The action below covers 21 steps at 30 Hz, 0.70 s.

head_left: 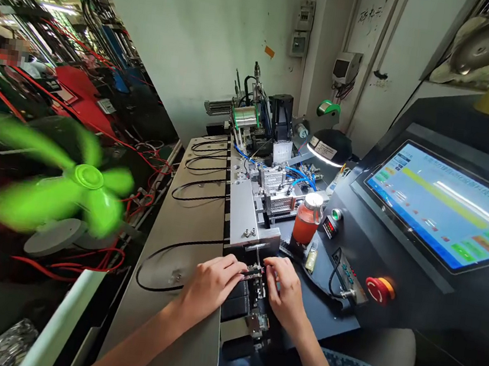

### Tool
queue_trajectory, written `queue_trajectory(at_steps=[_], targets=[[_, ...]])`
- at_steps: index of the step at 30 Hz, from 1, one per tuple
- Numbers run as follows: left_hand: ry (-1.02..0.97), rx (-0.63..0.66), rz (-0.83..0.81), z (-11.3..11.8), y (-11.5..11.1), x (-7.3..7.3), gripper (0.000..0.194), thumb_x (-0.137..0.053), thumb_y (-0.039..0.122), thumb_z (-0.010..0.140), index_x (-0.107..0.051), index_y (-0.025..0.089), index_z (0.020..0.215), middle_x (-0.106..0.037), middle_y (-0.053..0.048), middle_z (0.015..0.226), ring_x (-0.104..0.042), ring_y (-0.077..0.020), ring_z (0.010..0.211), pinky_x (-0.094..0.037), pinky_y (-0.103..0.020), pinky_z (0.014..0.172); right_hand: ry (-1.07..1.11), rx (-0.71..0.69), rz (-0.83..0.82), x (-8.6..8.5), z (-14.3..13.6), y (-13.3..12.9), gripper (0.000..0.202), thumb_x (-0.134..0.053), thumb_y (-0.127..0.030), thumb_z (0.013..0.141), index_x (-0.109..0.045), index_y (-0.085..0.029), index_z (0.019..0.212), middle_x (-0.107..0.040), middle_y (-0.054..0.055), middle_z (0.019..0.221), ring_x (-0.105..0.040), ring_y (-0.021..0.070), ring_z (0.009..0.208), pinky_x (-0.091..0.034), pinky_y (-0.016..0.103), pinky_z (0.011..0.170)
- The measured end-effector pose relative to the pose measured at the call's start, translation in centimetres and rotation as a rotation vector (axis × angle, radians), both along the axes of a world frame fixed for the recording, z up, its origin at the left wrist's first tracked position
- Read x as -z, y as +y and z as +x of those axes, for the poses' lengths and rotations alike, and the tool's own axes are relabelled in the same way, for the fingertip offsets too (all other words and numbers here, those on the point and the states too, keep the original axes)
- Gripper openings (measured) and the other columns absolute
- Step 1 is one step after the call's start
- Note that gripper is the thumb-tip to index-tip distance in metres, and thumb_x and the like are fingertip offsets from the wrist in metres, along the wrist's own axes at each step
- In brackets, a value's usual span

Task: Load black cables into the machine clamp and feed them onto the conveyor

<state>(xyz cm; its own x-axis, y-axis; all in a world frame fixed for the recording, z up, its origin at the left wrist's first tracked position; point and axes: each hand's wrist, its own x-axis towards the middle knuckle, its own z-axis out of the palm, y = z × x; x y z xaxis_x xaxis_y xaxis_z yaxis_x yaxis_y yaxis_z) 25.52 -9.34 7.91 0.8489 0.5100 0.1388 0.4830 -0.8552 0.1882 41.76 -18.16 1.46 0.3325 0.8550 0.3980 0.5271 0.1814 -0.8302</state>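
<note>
Your left hand (213,279) and right hand (285,290) flank the metal fixture (258,286), probably to steady it from both sides; whether either is clamped on anything, I cannot tell. Left, the nearest black cable (138,271) loops across the desk (171,346), likely keeping slack clear.

Four cables (200,201) lie one behind another along the left edge of the bench (204,221). A machine part (257,271) sits between the left hand (214,278) and the right hand (285,289), toward the near edge. A spool (246,117) is at the far edge. Right of the cables stands a bottle (305,226), a vial (311,259) before it; the screen (451,202) flanks the right edge.
</note>
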Motion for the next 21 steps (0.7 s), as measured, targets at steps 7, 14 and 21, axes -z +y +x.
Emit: queue_trajectory(at_steps=[7, 14, 21], targets=[[0.055, -0.003, -0.035, 0.0, 0.1, -0.6, 0.018, -0.048, 0.017, 0.092, -0.065, 0.022, 0.091, -0.063, 0.0, 0.086, -0.061, -0.0153, 0.078, -0.046, -0.025, 0.07, -0.166, 0.049, 0.026, -0.6, 0.0, -1.7, 0.02, -0.04, -0.01, 0.09, -0.057, -0.019, 0.089, -0.06, 0.006, 0.078, -0.053, 0.0201, 0.074, -0.044, 0.031, 0.067], [0.05, 0.002, -0.025, -0.1, 0.0, -0.6, 0.017, -0.049, 0.017, 0.092, -0.065, 0.022, 0.091, -0.063, 0.0, 0.085, -0.06, -0.0152, 0.076, -0.045, -0.025, 0.068, -0.191, 0.004, -0.002, -0.9, -0.3, -1.4, 0.02, -0.04, -0.011, 0.089, -0.059, -0.018, 0.089, -0.062, 0.007, 0.079, -0.055, 0.02, 0.075, -0.045, 0.031, 0.066], [0.079, 0.004, 0.015, -0.2, 0.1, -0.6, 0.014, -0.05, 0.02, 0.092, -0.064, 0.021, 0.088, -0.062, 0.0, 0.086, -0.059, -0.015, 0.079, -0.045, -0.025, 0.068, -0.185, 0.054, 0.054, -1.4, 0.5, -2.8, 0.018, -0.042, -0.016, 0.091, -0.06, -0.019, 0.091, -0.064, 0.006, 0.077, -0.061, 0.0191, 0.072, -0.049, 0.029, 0.065]])
